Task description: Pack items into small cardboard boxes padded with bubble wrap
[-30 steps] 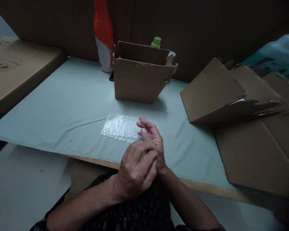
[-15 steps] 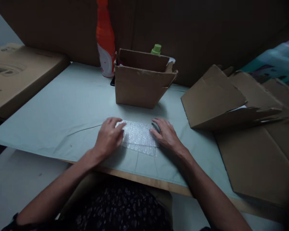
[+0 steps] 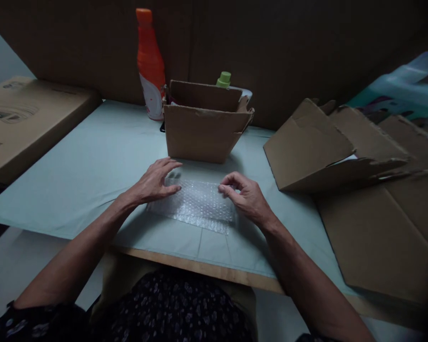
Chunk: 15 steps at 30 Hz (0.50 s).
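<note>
Left hand [image 3: 152, 182] spread, right hand [image 3: 245, 195] pinching bubble wrap [image 3: 199, 204] edge; cloth [image 3: 92, 147] stretches leftward

Clear bubble wrap [image 3: 198, 204], roughly rectangular, lying slightly askew on pale cloth [image 3: 82, 156].

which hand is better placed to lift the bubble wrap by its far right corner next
Probably the right hand: its thumb and forefinger come close together at that corner of the bubble wrap, though grip is unclear. The left hand is spread open by the other end.
</note>
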### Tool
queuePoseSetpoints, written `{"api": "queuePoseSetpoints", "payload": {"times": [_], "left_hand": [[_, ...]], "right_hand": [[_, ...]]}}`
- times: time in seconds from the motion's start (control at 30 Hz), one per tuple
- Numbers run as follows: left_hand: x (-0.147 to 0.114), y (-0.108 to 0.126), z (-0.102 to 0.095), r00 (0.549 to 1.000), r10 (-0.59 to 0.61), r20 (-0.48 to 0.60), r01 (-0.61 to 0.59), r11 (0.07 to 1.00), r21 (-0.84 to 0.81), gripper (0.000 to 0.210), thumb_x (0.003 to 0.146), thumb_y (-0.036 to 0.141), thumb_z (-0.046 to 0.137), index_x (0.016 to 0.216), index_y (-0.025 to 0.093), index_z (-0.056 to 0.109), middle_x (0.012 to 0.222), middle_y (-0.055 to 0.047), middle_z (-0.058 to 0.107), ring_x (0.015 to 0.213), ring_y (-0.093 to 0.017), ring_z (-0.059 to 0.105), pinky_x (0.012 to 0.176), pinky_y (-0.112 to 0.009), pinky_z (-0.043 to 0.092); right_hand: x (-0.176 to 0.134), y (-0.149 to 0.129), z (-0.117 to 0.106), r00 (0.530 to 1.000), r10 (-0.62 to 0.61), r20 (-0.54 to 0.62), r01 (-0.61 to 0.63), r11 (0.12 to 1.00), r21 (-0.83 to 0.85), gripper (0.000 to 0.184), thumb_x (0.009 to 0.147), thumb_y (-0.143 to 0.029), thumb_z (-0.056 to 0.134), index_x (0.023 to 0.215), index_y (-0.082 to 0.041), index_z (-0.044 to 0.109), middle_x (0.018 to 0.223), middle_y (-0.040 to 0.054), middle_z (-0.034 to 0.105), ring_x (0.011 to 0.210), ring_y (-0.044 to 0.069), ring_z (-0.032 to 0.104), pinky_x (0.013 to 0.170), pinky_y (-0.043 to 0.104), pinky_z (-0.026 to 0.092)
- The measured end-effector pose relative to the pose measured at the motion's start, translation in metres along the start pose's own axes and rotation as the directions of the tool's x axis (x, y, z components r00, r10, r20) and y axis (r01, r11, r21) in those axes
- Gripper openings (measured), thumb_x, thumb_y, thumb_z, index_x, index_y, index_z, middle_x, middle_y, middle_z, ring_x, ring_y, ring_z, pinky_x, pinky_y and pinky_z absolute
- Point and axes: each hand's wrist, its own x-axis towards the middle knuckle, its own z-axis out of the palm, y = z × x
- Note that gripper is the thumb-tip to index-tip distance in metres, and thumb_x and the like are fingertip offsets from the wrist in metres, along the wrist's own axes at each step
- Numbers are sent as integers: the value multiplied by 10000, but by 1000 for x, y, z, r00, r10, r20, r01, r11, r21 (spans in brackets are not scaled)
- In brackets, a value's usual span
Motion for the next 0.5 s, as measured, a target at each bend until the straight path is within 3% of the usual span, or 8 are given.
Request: {"api": "queuePoseSetpoints", "payload": {"times": [0.1,0.2,0.27,0.4,0.5], "left_hand": [[7,8,-6,989,80,124,-71,995,-70,630,815,460,648,1360,161,543,1453,-150,542,1392,-332,421,1147,-502,344],[12,16,-16,970,33,242,-1,991,-132,338,813,338,556,1054,130,668,1023,-93,698,963,-243,627,877,-380,492],[12,18,-25,966,-18,260,67,981,-181,230,794,291,512,887,135,654,794,-29,640,733,-169,575,713,-305,463],[12,9,-41,949,-15,314,92,968,-232,228,766,292,536,908,149,642,836,-13,640,766,-156,575,702,-266,435],[16,-4,-36,904,-62,423,94,994,-56,309,748,241,538,1009,147,672,887,-35,680,797,-172,602,727,-274,440]], "right_hand": [[0,-20,-2,1000,-22,3,21,992,122,136,868,-300,658,775,-206,624,724,-10,637,623,127,582,613,305,460],[-3,-28,-3,997,14,-72,3,973,230,165,848,-331,710,777,-205,630,723,-12,634,610,125,579,588,302,473],[-7,-26,-3,991,79,-107,-42,948,314,185,830,-361,737,824,-208,633,708,-24,624,598,124,575,573,296,486],[-14,-7,7,979,197,-56,-156,894,420,245,808,-386,728,931,-204,620,661,-51,596,569,119,556,562,284,488],[-17,10,22,975,220,-20,-202,926,319,221,811,-367,668,944,-200,614,656,-43,600,579,135,556,573,291,466]]}}
